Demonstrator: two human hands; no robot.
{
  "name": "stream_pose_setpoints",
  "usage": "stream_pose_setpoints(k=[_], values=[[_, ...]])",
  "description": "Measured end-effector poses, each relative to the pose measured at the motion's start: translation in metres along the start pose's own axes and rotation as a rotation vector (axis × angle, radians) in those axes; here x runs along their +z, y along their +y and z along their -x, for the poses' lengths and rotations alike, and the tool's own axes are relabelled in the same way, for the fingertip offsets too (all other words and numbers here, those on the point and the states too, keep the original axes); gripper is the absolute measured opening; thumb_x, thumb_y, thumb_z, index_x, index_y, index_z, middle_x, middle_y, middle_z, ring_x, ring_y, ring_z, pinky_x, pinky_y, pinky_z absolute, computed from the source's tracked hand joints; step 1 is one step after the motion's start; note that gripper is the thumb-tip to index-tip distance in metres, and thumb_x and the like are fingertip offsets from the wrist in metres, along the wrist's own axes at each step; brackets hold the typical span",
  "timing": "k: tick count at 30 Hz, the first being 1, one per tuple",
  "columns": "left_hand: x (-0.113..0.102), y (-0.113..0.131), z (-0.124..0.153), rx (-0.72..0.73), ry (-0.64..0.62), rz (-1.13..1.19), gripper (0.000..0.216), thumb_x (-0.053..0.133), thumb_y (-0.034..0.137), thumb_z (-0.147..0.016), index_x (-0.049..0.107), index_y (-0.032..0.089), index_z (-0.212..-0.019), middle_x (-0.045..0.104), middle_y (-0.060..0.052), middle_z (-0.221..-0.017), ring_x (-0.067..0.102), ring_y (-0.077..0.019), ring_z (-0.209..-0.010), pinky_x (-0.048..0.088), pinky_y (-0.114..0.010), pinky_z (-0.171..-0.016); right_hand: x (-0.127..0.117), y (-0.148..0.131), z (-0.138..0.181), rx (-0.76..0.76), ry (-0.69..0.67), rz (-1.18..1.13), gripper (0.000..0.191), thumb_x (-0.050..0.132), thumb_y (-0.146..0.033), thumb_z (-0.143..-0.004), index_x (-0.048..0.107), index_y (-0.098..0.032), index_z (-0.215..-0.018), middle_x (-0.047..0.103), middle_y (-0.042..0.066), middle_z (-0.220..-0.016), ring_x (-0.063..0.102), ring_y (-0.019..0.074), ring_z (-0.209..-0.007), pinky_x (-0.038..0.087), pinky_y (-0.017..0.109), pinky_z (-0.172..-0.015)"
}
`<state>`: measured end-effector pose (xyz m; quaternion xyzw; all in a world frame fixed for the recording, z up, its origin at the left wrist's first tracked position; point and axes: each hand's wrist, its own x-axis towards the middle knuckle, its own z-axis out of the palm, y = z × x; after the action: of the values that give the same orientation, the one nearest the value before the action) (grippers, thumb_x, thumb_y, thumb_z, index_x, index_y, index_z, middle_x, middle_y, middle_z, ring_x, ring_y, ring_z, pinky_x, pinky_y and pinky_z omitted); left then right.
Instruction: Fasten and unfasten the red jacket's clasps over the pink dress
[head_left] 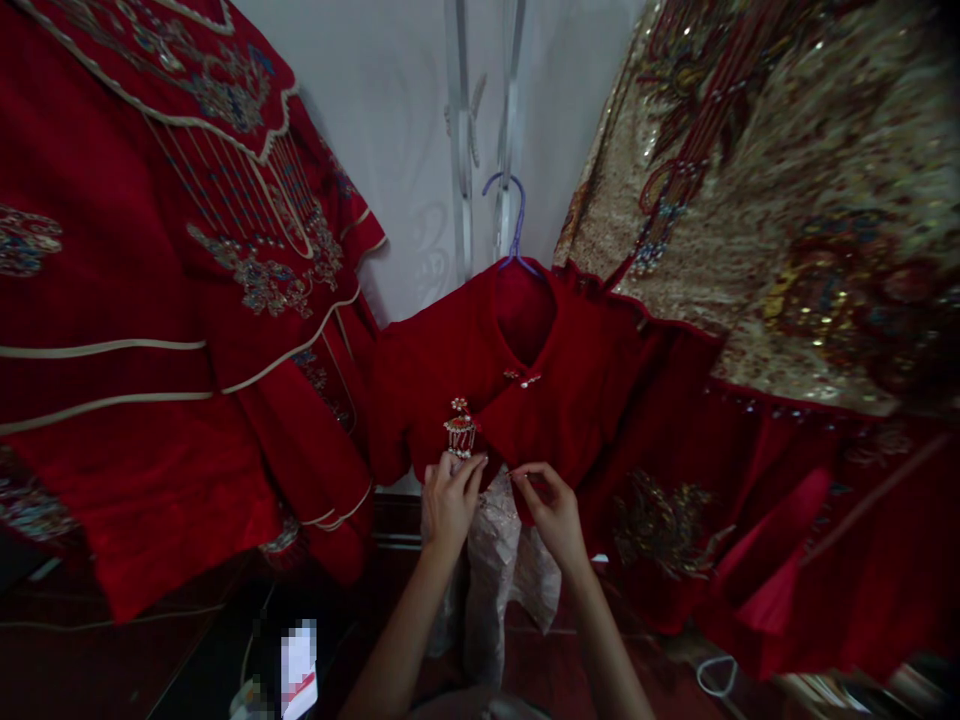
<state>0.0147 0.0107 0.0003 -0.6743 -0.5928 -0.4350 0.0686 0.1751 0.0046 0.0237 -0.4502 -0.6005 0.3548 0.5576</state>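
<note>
A short red jacket [442, 350] with a stand collar hangs in front of me on a purple hanger [517, 215]. Its front carries a beaded ornament [460, 430] with a fringe, and a small pearl clasp [523, 380] sits below the collar. My left hand [452, 500] is closed in a pinch at the jacket's lower front edge, just under the fringe. Close by on the right, my right hand [551, 510] pinches with thumb and forefinger beside the open hem. What lies between those fingertips is too small to make out. Pale, shiny fabric [495, 560] hangs below the jacket, between my forearms.
A long red embroidered robe [180, 300] hangs at left. On the right hangs a gold sequined garment [750, 230] above red embroidered cloth [675, 500]. Metal uprights [461, 130] stand against the white wall behind. A lit phone [298, 665] is at lower left.
</note>
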Motion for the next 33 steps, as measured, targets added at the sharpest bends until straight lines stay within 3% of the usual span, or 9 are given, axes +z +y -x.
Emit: stream_pose_setpoints(k=[4,11,17,21,28,33], values=[[-0.003,0.004,0.003,0.002,0.026,0.049,0.019,0.056,0.031,-0.086,0.068,0.028,-0.1,0.06,-0.002,-0.086,0.054,-0.0137,-0.078,0.033,-0.029,-0.076,0.001,0.0,0.001,0.01,0.005,-0.021,0.017,0.058,-0.035,-0.084,0.063,-0.02,-0.088,0.067,0.004,-0.09,0.063,0.0172,-0.086,0.049,0.028,-0.08],[0.004,-0.009,0.001,0.033,-0.06,-0.078,0.036,0.055,0.022,-0.085,0.059,0.034,-0.119,0.053,-0.004,-0.086,0.051,-0.0174,-0.083,0.033,-0.03,-0.075,0.006,0.0,0.004,0.035,0.006,-0.033,0.018,0.059,-0.036,-0.084,0.064,-0.02,-0.09,0.067,0.004,-0.091,0.063,0.0162,-0.085,0.049,0.027,-0.078],[0.014,-0.008,-0.003,0.003,-0.034,-0.067,0.021,0.053,0.026,-0.087,0.067,0.03,-0.102,0.055,-0.003,-0.086,0.051,-0.0162,-0.082,0.032,-0.032,-0.076,0.006,-0.004,-0.009,0.01,-0.038,0.001,0.018,0.058,-0.036,-0.084,0.063,-0.02,-0.09,0.068,0.004,-0.09,0.063,0.0159,-0.083,0.049,0.026,-0.076],[0.013,-0.012,-0.004,0.031,-0.037,-0.109,0.038,0.053,0.015,-0.085,0.06,0.033,-0.117,0.052,-0.004,-0.086,0.049,-0.0173,-0.083,0.033,-0.031,-0.076,0.007,-0.006,-0.01,0.012,-0.056,0.005,0.018,0.058,-0.036,-0.084,0.063,-0.02,-0.09,0.068,0.004,-0.09,0.064,0.0162,-0.083,0.049,0.026,-0.075],[0.004,-0.012,-0.012,0.089,0.11,-0.1,0.021,0.059,0.026,-0.083,0.069,0.031,-0.101,0.05,-0.005,-0.085,0.047,-0.0177,-0.084,0.034,-0.033,-0.078,0.011,-0.004,-0.006,0.008,-0.059,0.005,0.018,0.057,-0.036,-0.085,0.063,-0.02,-0.091,0.068,0.005,-0.091,0.064,0.0161,-0.084,0.05,0.027,-0.075],[-0.015,0.002,0.0,0.024,0.187,0.044,0.018,0.063,0.027,-0.08,0.071,0.029,-0.096,0.049,-0.006,-0.092,0.047,-0.018,-0.088,0.039,-0.034,-0.082,0.013,-0.011,-0.007,-0.018,-0.104,0.024,0.019,0.058,-0.036,-0.084,0.064,-0.02,-0.092,0.068,0.004,-0.091,0.064,0.0159,-0.083,0.05,0.026,-0.073]])
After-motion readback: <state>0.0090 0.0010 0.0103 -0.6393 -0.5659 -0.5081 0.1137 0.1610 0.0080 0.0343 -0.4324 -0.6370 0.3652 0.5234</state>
